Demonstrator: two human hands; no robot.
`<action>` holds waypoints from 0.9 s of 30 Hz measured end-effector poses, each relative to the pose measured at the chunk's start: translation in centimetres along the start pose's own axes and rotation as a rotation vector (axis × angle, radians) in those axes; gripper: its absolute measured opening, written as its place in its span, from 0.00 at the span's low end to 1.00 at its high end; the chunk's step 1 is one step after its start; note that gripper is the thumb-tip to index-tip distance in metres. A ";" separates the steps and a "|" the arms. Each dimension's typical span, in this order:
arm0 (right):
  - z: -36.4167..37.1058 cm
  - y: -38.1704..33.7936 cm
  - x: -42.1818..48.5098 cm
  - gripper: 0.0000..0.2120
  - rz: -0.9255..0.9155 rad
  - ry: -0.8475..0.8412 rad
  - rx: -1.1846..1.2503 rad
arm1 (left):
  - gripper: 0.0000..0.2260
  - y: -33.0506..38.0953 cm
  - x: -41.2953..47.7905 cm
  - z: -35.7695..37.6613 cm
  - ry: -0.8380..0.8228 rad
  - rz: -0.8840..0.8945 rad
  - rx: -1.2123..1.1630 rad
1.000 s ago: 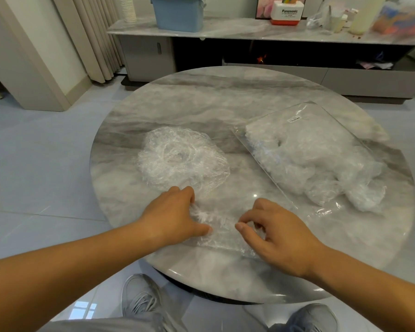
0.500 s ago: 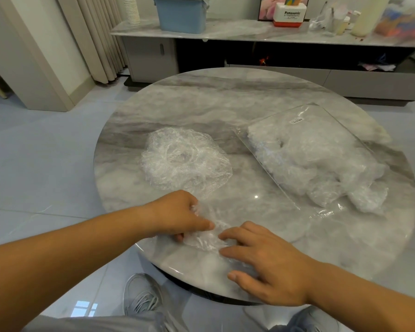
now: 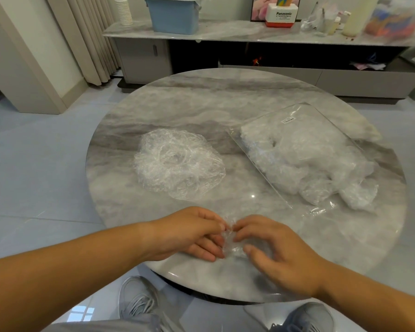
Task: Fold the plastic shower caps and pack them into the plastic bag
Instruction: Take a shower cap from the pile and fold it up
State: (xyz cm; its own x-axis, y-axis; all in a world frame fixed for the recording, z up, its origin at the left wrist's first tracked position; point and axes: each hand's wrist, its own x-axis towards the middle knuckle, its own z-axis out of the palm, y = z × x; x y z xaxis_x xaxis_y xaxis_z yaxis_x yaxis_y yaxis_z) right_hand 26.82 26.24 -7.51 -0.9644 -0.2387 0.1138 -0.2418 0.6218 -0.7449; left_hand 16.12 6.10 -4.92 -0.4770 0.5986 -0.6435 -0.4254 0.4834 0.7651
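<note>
– Well, what do our fingers have hold of?

– The fingers [image 3: 213, 224] of our left hand [image 3: 189, 234] and those of our right hand [image 3: 283, 256] are curled and nearly meet tip to tip. They are clamped from both sides on a small folded shower cap [image 3: 231, 244], low over the near edge of the desk [image 3: 201, 99]. We cannot tell whether it rests on the marble.

– And beyond our hands?

– Farther in, left of centre, we see a round, puffy heap of shower caps [image 3: 177, 161] lying flat on the desk. To its right, apart from it, lies the plastic bag [image 3: 304, 154], which is clear and has a small white label [image 3: 288, 119] near its far corner. It is stuffed with crumpled caps, and some bulge out at its near end.

– And around the desk?

– Our grey shoes [image 3: 139, 305] show on the tiled floor below the rim. Past the desk stands a low sideboard [image 3: 237, 32] with a blue bin [image 3: 175, 15] on top.
</note>
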 end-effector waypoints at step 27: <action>-1.3 -2.5 2.0 0.09 0.501 0.197 0.654 | 0.21 0.7 0.3 0.4 -0.078 -0.049 -0.077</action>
State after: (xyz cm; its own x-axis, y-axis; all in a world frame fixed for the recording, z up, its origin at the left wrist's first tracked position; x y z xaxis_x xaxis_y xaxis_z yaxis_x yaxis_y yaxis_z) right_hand 25.36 25.18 -4.54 -0.9568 0.1222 -0.2639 0.2712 0.0478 -0.9613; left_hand 15.96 6.86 -4.58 -0.3938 0.6251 -0.6739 -0.5062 0.4646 0.7266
